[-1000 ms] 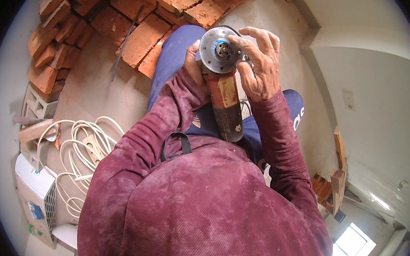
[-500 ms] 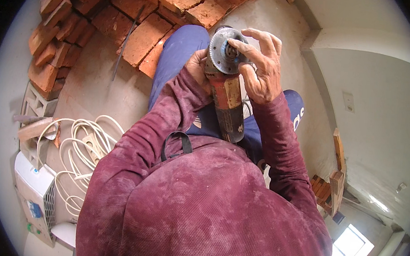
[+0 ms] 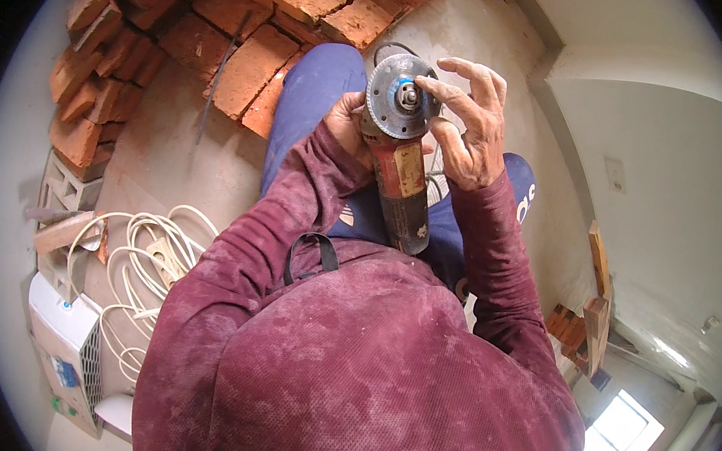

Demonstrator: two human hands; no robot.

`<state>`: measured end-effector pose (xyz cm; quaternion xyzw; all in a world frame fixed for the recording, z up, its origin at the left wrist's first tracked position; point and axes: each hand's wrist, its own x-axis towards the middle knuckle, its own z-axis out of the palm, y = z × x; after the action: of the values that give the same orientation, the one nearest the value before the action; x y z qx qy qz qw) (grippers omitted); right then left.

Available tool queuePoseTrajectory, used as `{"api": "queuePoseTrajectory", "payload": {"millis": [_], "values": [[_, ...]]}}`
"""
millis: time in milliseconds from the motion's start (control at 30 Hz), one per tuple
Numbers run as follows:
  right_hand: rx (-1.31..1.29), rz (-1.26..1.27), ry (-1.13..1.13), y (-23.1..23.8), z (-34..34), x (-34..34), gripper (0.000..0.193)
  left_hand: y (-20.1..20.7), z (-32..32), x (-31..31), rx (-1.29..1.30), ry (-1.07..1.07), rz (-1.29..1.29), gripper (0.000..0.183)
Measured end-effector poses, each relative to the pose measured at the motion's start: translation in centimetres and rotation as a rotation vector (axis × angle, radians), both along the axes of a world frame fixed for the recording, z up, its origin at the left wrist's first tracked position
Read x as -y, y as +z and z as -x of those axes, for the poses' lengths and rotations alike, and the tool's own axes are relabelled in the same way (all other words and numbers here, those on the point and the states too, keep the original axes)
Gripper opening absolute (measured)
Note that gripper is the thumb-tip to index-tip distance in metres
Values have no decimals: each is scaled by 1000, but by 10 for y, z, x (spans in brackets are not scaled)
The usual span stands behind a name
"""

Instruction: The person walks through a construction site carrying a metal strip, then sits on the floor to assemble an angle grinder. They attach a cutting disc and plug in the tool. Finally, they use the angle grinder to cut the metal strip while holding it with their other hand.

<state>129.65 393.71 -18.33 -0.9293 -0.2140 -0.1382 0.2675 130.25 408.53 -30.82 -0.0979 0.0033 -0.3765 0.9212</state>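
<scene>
"What lay nearest?"

"A maroon shirt [image 3: 402,356] streaked with pale dust, then the angle grinder [image 3: 402,186], held over the lap between blue-trousered knees [image 3: 317,86], disc end away from the body."

"And the hands?"

"The left hand [image 3: 347,127] curled round its head; most fingers were hidden, so I couldn't tell how they lay. The right hand [image 3: 476,137] had its fingers loosely spread, the index tip at the disc [image 3: 387,113] beside the hub [image 3: 407,95]."

"How did the tool look?"

"Scuffed red and black, with a tan patch; the disc was grey, holed, blue around the hub."

"Beyond it?"

"A pale, dusty floor [image 3: 162,163], with a coiled cream cable [image 3: 124,266] and power strip [image 3: 162,252] on the left. Farther off, orange bricks [image 3: 255,64] stood stacked. A pale wall [image 3: 678,183] rose rightward, and a bright window [image 3: 623,433] showed at lower right."
</scene>
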Motion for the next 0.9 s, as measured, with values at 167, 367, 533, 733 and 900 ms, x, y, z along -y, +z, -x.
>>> {"api": "queuePoseTrajectory", "payload": {"millis": [167, 367, 533, 733, 900], "values": [[68, 52, 1, 0, 0, -7, 35, -12, 0, 0, -111, -21, -24, 49], [146, 118, 2, -4, -7, -10, 30, -12, -3, -1, -100, -23, -6, 48], [165, 178, 7, 3, -8, -27, 33, -18, -4, -8, -50, 10, 53, 47], [98, 215, 3, 6, 1, -36, 30, -17, 9, 31, -73, 59, -113, 43], [128, 337, -47, 19, 19, -31, 24, -25, 15, 14, -137, -24, 52, 50]]}}
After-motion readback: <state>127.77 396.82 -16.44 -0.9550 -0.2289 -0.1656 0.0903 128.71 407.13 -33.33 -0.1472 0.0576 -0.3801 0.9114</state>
